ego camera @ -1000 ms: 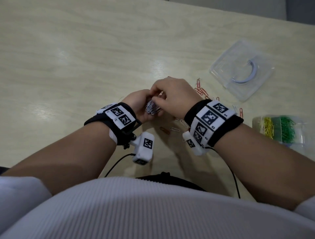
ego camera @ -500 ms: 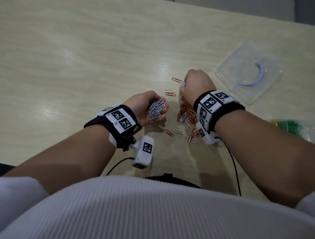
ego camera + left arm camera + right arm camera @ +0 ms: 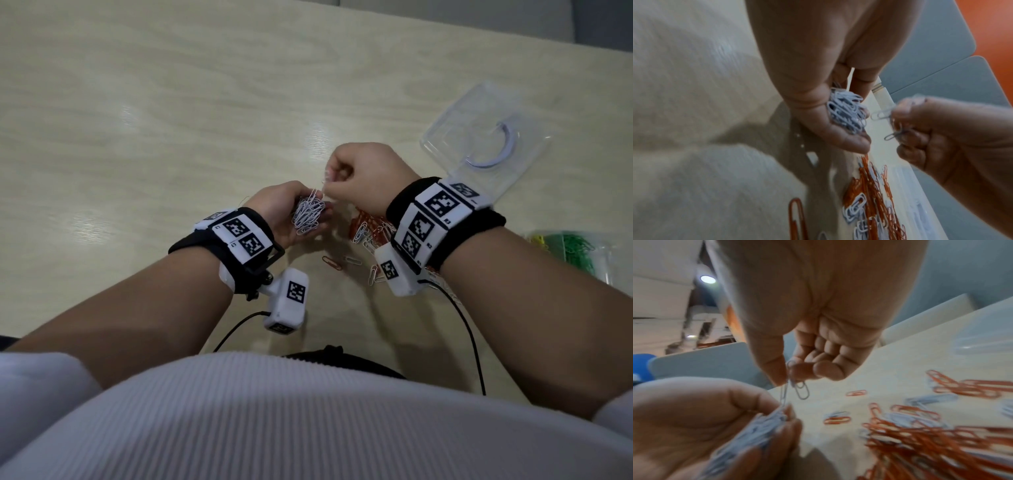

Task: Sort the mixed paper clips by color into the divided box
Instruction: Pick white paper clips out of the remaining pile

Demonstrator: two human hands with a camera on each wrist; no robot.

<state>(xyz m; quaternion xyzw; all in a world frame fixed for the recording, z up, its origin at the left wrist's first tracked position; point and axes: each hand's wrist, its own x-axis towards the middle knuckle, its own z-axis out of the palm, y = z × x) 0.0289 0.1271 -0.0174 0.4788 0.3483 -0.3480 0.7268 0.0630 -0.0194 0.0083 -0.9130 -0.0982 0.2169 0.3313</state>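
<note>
Seemingly two white clips (image 3: 795,386) between right hand (image 3: 364,178) fingertips, above left hand (image 3: 287,212) bundle.

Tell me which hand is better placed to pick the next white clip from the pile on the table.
The right hand, probably. It pinches only a few white clips beside the mixed pile. The left hand is cupped around a full white bundle.
</note>
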